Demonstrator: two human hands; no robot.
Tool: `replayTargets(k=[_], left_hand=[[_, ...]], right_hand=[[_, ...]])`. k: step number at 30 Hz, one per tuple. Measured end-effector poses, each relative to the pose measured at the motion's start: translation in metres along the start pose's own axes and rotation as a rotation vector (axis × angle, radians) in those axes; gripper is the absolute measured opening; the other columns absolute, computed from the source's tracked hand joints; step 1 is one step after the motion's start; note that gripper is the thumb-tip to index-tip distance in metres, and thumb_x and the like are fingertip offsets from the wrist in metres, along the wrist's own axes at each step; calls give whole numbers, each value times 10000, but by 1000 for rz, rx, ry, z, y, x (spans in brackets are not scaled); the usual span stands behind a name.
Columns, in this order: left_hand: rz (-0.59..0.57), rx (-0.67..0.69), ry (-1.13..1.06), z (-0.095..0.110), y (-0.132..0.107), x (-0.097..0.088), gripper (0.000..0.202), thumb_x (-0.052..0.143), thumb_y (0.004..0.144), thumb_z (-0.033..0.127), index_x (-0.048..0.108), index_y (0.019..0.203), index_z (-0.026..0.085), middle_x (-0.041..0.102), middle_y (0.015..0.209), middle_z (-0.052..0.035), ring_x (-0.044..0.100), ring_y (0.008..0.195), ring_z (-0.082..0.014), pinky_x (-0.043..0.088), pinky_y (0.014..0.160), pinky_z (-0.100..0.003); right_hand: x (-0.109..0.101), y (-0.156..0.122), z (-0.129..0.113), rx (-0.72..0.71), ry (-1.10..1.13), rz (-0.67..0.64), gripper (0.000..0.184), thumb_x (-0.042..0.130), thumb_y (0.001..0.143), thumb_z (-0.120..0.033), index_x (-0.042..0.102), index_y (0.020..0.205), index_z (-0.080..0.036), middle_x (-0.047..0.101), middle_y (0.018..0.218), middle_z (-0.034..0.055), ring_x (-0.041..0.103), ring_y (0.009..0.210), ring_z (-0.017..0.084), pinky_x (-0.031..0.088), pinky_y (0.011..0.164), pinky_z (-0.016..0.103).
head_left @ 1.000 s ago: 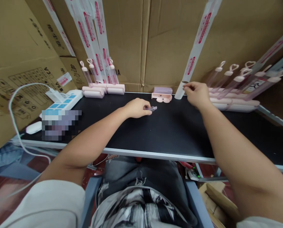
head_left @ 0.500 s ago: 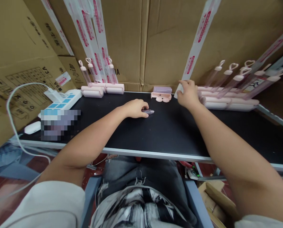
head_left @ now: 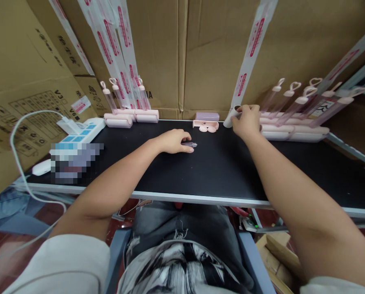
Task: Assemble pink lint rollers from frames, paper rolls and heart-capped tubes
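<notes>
On the black tabletop point(head_left: 213, 171), my left hand point(head_left: 173, 141) rests with its thumb and fingers apart around a small clear, pen-like tube point(head_left: 191, 144) with a pointed end. The tube's other end is hidden by the hand. My right hand point(head_left: 246, 120) grips a white hollow cylinder point(head_left: 229, 119), tilted, with a dark opening at its top. Between the hands, toward the back, lies an open pink case point(head_left: 205, 123) with two rounded lobes in front. A lilac block point(head_left: 207, 116) stands behind it.
Pink holders with clear loop-topped tubes stand at the right point(head_left: 295, 132) and the back left point(head_left: 117, 119). A power strip point(head_left: 78, 136) with a white cable sits at left. Taped cardboard point(head_left: 157, 53) walls the back. A metal edge point(head_left: 200, 199) runs along the front.
The white cylinder in my right hand has tilted, so its dark opening now shows. My left thumb has spread slightly from the small tube. The whole view has shifted a little.
</notes>
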State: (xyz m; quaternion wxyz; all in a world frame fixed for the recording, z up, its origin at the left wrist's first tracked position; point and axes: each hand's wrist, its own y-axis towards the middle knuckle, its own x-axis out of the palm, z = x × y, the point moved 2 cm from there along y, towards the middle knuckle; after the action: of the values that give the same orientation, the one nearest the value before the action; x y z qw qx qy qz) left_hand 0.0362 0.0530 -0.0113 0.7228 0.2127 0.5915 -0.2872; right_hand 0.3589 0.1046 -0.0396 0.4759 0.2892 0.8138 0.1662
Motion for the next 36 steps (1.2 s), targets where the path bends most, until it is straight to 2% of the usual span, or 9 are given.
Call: replayTargets(k=[4, 9, 13, 17, 20, 24, 29, 33, 36], left_hand=[[90, 13, -89, -1, 0, 0, 716, 704, 890, 668, 723, 1410, 176, 736, 1337, -154, 709, 1189, -307, 538, 1039, -413], [436, -26, -396, -5, 7, 2, 653, 744, 914, 579, 678, 1417, 167, 763, 1320, -166, 726, 1074, -261, 555, 998, -431], [551, 53, -778, -5, 16, 7, 920, 867, 814, 639, 510, 1525, 176, 759, 1352, -197, 761, 1055, -246, 567, 991, -416], [604, 53, -919, -6, 17, 4, 734, 880, 826, 581, 559, 1348, 177, 799, 1079, -105, 771, 960, -219, 582, 888, -348], [673, -73, -905, -14, 16, -2, 664, 834, 896, 475, 486, 1385, 191, 773, 1131, -104, 766, 954, -210, 599, 817, -326], [718, -147, -879, -38, 21, -4, 715, 749, 978, 439, 317, 1521, 266, 692, 1312, -143, 763, 1085, -270, 634, 781, -379], [785, -62, -849, -60, 31, -2, 879, 780, 959, 583, 229, 1594, 329, 658, 1270, -114, 738, 1141, -291, 635, 888, -468], [867, -47, -904, -60, 32, -2, 886, 821, 940, 541, 247, 1579, 325, 674, 1214, -85, 746, 1108, -262, 623, 927, -451], [869, -45, -890, -57, 32, -1, 899, 801, 952, 543, 214, 1594, 316, 684, 1230, -86, 746, 1132, -257, 614, 956, -440]], right_hand=[[-14, 7, 0, -4, 124, 78, 101, 701, 875, -210, 667, 969, -196, 635, 1281, 190, 634, 1211, 341, 470, 1176, 608], [-33, -6, -31, -183, 473, 180, 177, 704, 948, -393, 585, 959, -263, 679, 1152, 98, 693, 1080, 275, 612, 1006, 492], [-24, -43, -71, -174, 1004, -71, 483, 801, 874, -685, 544, 912, -278, 657, 905, 2, 693, 740, 196, 666, 677, 391], [-14, -64, -90, -158, 1125, -367, 640, 897, 732, -768, 527, 897, -273, 698, 898, -2, 719, 680, 181, 627, 545, 315], [-8, -56, -79, -140, 1031, -406, 571, 757, 861, -780, 519, 1017, -285, 769, 1088, 35, 718, 655, 165, 574, 482, 284], [8, -41, -54, -111, 621, -462, 408, 631, 994, -482, 541, 1327, -264, 733, 1430, 137, 668, 604, 137, 562, 504, 300], [15, -36, -48, -225, 137, -538, 558, 601, 946, -207, 602, 1503, -160, 793, 1316, 205, 788, 987, 315, 627, 966, 482], [6, -40, -57, -353, 1, -482, 554, 691, 921, -274, 687, 1463, -160, 797, 1300, 193, 753, 1195, 381, 577, 1058, 492], [5, -44, -60, -420, -80, -598, 577, 800, 878, -401, 745, 1404, -171, 781, 1357, 192, 741, 1212, 385, 573, 1042, 476]])
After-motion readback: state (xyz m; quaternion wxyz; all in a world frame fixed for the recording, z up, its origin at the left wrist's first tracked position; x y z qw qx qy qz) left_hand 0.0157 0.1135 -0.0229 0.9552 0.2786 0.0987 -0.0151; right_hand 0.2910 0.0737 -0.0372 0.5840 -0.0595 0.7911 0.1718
